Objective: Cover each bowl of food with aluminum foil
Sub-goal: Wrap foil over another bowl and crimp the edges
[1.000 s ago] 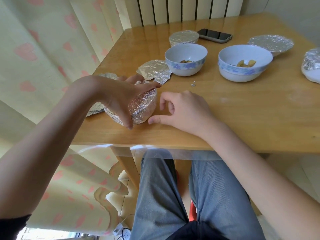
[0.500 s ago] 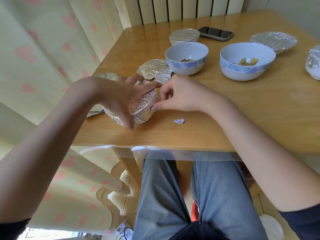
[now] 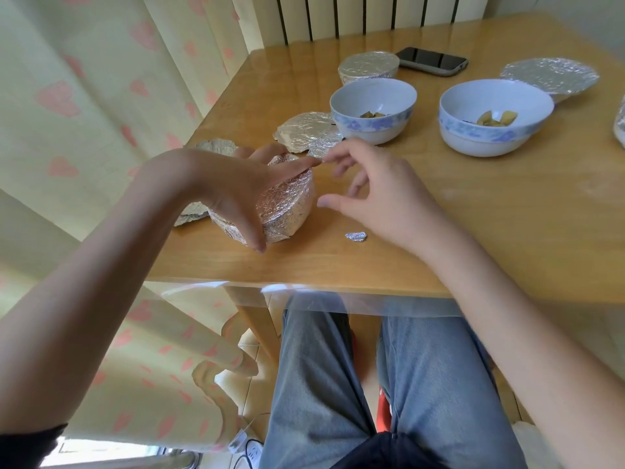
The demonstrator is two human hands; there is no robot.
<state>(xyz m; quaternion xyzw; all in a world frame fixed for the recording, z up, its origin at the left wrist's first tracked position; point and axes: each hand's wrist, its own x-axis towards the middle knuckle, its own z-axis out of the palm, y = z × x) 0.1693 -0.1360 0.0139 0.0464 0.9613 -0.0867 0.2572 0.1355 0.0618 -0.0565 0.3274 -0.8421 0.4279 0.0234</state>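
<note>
Gripping the foil-wrapped bowl (image 3: 287,206) from above with the left hand (image 3: 236,187), fingers spread wide and curled down over the top and near side, thumb reaching to the table at the front edge. Hovering just right of that bowl with the right hand (image 3: 375,194), fingers loosely curled and apart, holding nothing, index fingertip nearly meeting the left fingertips, though whether touching cannot be told.

Sitting near the left front corner of the wooden table (image 3: 507,231), tipped slightly, wrapped all over in crinkled silver foil with folded seams down the side.

Counting two open white bowls with blue bands: the nearer open bowl (image 3: 373,111) and the right open bowl (image 3: 495,116), each showing a few yellowish pieces of food. Counting two foil-covered bowls farther back: the small covered bowl (image 3: 368,67) and the wide covered bowl (image 3: 549,76). Showing a further foil-covered item (image 3: 620,126) cut off at the right edge.

Lying loose: one foil sheet (image 3: 309,132) beside the nearer open bowl, another foil sheet (image 3: 216,148) behind the left wrist, one foil scrap (image 3: 355,236) near the right palm. Resting at the back, one phone (image 3: 433,60).
</note>
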